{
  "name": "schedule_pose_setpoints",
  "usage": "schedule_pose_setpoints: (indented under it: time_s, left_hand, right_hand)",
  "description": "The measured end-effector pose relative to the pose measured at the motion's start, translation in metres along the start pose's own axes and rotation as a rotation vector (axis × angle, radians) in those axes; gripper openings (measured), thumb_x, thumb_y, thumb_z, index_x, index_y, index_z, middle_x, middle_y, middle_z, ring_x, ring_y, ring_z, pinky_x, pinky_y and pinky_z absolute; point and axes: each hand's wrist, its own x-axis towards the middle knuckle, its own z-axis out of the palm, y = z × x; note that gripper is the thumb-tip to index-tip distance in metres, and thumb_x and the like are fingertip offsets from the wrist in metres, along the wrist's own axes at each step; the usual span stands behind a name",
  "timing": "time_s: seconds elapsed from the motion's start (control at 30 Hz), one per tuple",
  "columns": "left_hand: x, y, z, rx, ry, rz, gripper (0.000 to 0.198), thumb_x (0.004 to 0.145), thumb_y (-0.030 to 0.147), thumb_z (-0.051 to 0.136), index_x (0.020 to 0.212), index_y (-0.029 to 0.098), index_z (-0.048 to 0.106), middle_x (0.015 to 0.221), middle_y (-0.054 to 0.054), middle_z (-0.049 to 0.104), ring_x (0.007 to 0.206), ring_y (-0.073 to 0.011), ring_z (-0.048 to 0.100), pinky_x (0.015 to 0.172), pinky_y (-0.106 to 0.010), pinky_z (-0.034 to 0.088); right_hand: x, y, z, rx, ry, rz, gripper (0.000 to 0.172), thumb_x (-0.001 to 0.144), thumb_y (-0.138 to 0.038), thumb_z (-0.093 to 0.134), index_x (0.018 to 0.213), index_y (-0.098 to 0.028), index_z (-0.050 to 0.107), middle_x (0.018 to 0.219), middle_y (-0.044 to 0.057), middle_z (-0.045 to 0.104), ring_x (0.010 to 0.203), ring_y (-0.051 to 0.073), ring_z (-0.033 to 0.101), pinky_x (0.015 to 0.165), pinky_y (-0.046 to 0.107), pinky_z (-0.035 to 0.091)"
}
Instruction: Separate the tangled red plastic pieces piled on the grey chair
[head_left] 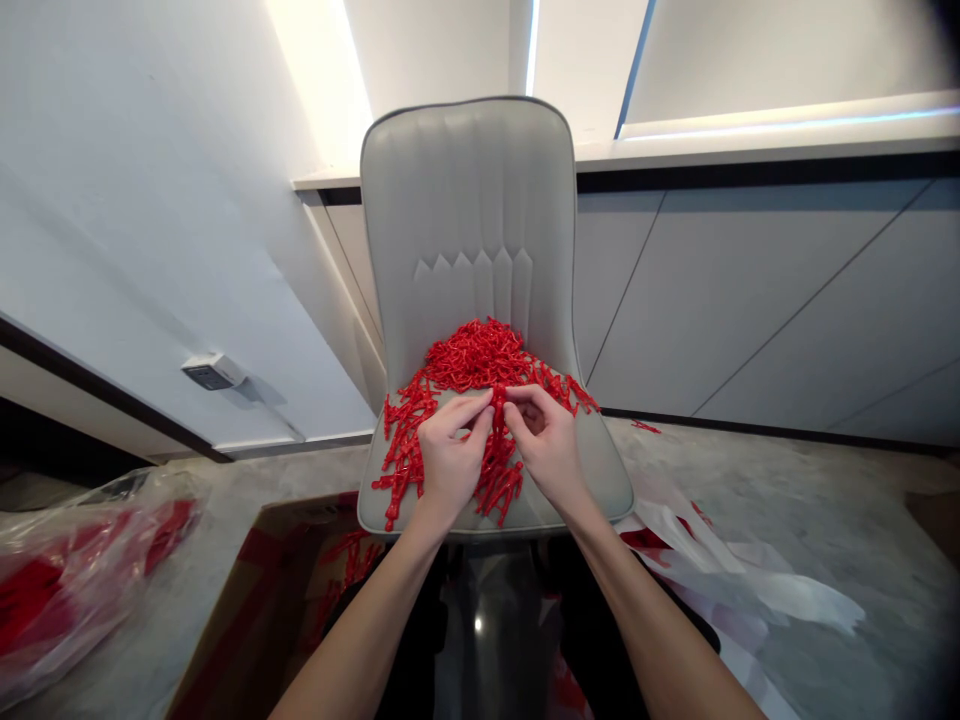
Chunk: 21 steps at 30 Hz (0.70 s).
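head view: the left hand (450, 465) and right hand (544, 445) half-close, pinching a red plastic strand (497, 412) above the tangled heap (472, 360) on the chair seat (596, 485); tugging could snag neighbouring pieces.

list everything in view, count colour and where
grey upholstered chair: one, grey, centre of view
red plastic sprigs: many, red, tangled heap on the chair seat
stray red sprig: one, red, on the floor right of the chair
cardboard box: one, brown, on the floor lower left, red pieces inside
clear plastic bag: one, clear with red contents, on the floor far left
white plastic sheeting: one mass, white, on the floor to the right
wall-mounted device: one, white, on the left wall
left hand: one, pinching a held red sprig over the seat
right hand: one, fingers on the same sprig
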Motion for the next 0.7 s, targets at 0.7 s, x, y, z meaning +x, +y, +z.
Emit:
schedule_pose_setpoints:
  time_s: [0.7]
  left_hand:
    - [-0.004, 0.007, 0.006, 0.056, 0.058, 0.077, 0.025, 0.092, 0.020, 0.064, 0.113, 0.022, 0.076, 0.106, -0.007, 0.076, 0.094, -0.0181, 0.071, 0.087, -0.034, 0.058]
  right_hand:
    - [-0.002, -0.012, 0.003, 0.116, 0.019, 0.067, 0.016, 0.091, -0.035, 0.064, 0.100, -0.022, 0.063, 0.100, 0.006, 0.071, 0.092, 0.019, 0.070, 0.079, 0.032, 0.059]
